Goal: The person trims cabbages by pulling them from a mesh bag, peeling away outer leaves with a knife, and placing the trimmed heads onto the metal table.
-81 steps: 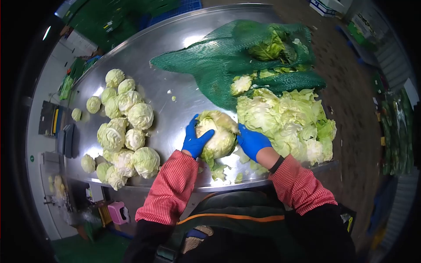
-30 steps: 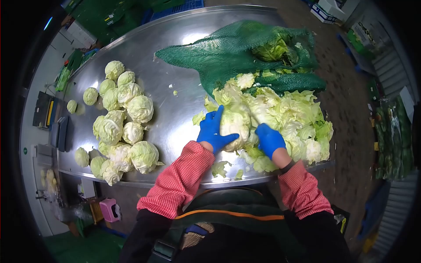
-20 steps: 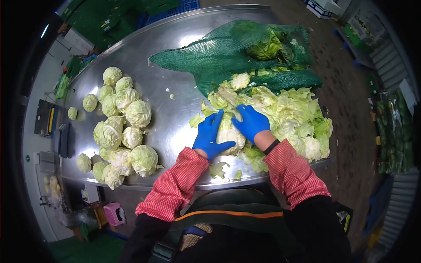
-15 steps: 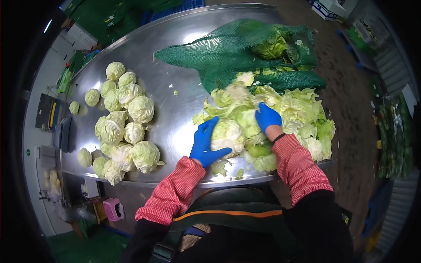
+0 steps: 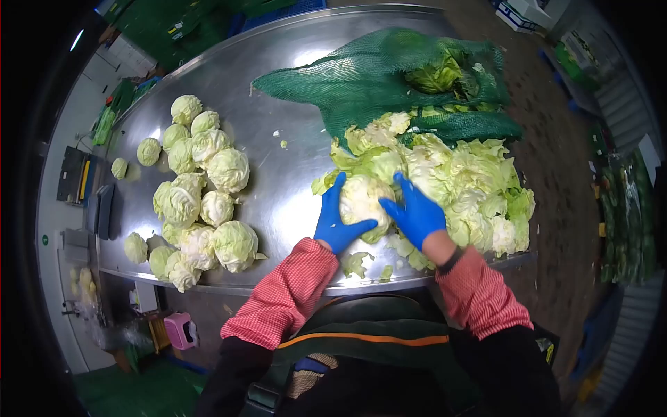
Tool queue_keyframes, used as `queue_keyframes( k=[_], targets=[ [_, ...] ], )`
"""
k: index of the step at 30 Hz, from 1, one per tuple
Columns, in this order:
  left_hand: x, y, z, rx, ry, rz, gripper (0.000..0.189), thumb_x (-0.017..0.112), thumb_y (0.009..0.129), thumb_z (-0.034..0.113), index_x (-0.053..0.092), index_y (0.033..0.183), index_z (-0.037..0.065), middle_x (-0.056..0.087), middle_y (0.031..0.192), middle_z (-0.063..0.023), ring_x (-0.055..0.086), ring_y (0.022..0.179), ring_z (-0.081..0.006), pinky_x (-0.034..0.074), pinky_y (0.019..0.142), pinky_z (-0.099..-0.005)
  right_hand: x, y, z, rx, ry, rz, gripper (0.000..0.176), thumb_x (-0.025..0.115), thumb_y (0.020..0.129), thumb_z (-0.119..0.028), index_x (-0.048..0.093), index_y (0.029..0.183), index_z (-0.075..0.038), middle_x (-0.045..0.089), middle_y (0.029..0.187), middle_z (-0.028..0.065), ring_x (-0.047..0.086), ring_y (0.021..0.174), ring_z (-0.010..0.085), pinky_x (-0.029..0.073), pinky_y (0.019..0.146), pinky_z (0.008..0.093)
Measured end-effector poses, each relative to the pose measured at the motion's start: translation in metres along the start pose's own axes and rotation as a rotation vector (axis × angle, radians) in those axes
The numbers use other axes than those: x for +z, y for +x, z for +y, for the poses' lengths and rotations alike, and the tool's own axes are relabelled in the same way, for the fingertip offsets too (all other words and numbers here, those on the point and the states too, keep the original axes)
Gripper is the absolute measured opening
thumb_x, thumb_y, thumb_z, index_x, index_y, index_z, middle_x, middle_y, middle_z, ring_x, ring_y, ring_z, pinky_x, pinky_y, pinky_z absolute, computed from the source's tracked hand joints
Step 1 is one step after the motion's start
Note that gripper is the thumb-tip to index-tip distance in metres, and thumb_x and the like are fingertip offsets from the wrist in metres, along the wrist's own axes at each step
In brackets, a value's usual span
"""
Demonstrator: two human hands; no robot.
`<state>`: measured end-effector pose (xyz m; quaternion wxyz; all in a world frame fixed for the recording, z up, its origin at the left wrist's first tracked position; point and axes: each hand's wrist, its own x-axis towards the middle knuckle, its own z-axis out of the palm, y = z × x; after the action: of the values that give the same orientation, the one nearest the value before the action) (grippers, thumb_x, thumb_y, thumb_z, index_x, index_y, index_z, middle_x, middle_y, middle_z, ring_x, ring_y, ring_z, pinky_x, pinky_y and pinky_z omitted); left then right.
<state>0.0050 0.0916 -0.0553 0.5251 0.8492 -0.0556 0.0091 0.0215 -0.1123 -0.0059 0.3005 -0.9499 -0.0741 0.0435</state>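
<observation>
A pale iceberg lettuce head rests on the steel table between my blue-gloved hands. My left hand cups its left and near side, thumb lying along the front. On the opposite side, my right hand presses against it with thumb and fingers, the fingertips touching its top right. Loose outer lettuce leaves are heaped just right of and behind the head. A few leaf scraps lie in front of it, near the table edge.
Several trimmed lettuce heads are grouped on the left of the steel table. A green mesh sack lies at the back right, with lettuce inside. A pink stool stands below on the floor.
My right hand has moved from the leaves in to the right side of the lettuce head. The head looks paler and has turned, with leaves shifted off to the right.
</observation>
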Motion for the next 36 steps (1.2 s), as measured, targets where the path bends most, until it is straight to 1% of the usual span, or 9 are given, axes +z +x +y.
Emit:
queue_keyframes(
  k=[2,10,16,19,20,25,29,31,36],
  targets=[
    [0.014,0.009,0.000,-0.096,-0.023,0.102,0.116,0.088,0.058,0.042,0.023,0.149,0.010,0.040,0.133,-0.0241,0.043,0.124,-0.0382,0.037,0.105,-0.0449,0.000,-0.025,0.008,-0.010,-0.061,-0.020,0.048,0.052,0.093,-0.040,0.052,0.129,-0.008,0.062,0.109,0.0171,0.064,0.090,0.0341,0.051,0.076,0.0433],
    [0.019,0.041,0.055,-0.208,0.473,-0.142,0.117,0.083,0.058,0.057,0.024,0.149,0.012,0.048,0.124,-0.0253,0.051,0.115,-0.0393,0.046,0.095,-0.0462,-0.016,-0.048,0.031,-0.151,-0.268,0.065,0.011,0.053,0.091,-0.020,0.058,0.095,-0.012,0.060,0.081,0.0114,0.062,0.067,0.0298,0.050,0.056,0.0402],
    [0.024,0.066,0.060,-0.203,0.561,-0.222,0.121,0.083,0.054,0.059,0.025,0.148,0.010,0.050,0.120,-0.0264,0.056,0.108,-0.0415,0.048,0.090,-0.0477,0.000,-0.012,0.064,0.095,-0.322,0.075,0.028,0.040,0.097,-0.030,0.058,0.095,-0.008,0.063,0.086,0.0167,0.063,0.073,0.0349,0.050,0.064,0.0458],
    [0.027,0.053,0.055,-0.106,0.476,-0.198,0.122,0.083,0.054,0.057,0.025,0.148,0.005,0.048,0.121,-0.0300,0.053,0.111,-0.0418,0.045,0.095,-0.0442,-0.027,0.020,0.078,0.342,-0.021,0.174,0.041,0.037,0.098,-0.039,0.059,0.110,-0.007,0.065,0.101,0.0230,0.063,0.087,0.0407,0.050,0.077,0.0483],
    [0.029,0.052,0.047,-0.054,0.454,-0.151,0.120,0.084,0.054,0.053,0.025,0.148,0.007,0.049,0.116,-0.0290,0.057,0.105,-0.0414,0.048,0.090,-0.0469,-0.041,0.023,0.076,0.299,0.037,0.087,0.051,0.043,0.095,-0.047,0.056,0.123,-0.007,0.063,0.110,0.0236,0.062,0.097,0.0389,0.049,0.084,0.0456],
    [0.023,0.059,0.044,-0.015,0.376,-0.206,0.122,0.085,0.054,0.053,0.024,0.148,0.004,0.048,0.119,-0.0301,0.054,0.108,-0.0443,0.046,0.093,-0.0472,-0.027,0.027,0.017,0.162,-0.188,0.010,0.062,0.056,0.086,-0.054,0.053,0.128,-0.009,0.061,0.122,0.0173,0.062,0.104,0.0331,0.048,0.088,0.0422],
    [0.017,0.043,0.037,0.088,0.337,-0.198,0.122,0.086,0.055,0.050,0.022,0.149,0.007,0.041,0.129,-0.0305,0.045,0.119,-0.0437,0.040,0.101,-0.0467,-0.005,0.062,0.043,0.208,-0.030,-0.036,0.043,0.054,0.088,-0.041,0.057,0.121,-0.014,0.066,0.108,0.0159,0.064,0.095,0.0354,0.051,0.083,0.0438],
    [0.011,0.028,0.038,0.098,0.297,-0.167,0.120,0.086,0.056,0.046,0.022,0.149,0.007,0.039,0.130,-0.0288,0.042,0.122,-0.0428,0.038,0.103,-0.0466,0.007,0.064,0.065,0.150,-0.043,0.146,0.030,0.050,0.088,-0.032,0.058,0.109,-0.012,0.066,0.101,0.0171,0.063,0.091,0.0381,0.049,0.078,0.0475],
    [0.032,-0.010,0.003,-0.076,-0.032,0.225,0.115,0.089,0.059,0.036,0.022,0.147,0.004,0.038,0.131,-0.0232,0.041,0.124,-0.0373,0.034,0.107,-0.0448,-0.007,0.039,0.043,0.313,-0.019,-0.040,0.063,0.056,0.086,-0.050,0.047,0.135,-0.011,0.063,0.115,0.0219,0.061,0.103,0.0382,0.049,0.086,0.0444]
  ],
)
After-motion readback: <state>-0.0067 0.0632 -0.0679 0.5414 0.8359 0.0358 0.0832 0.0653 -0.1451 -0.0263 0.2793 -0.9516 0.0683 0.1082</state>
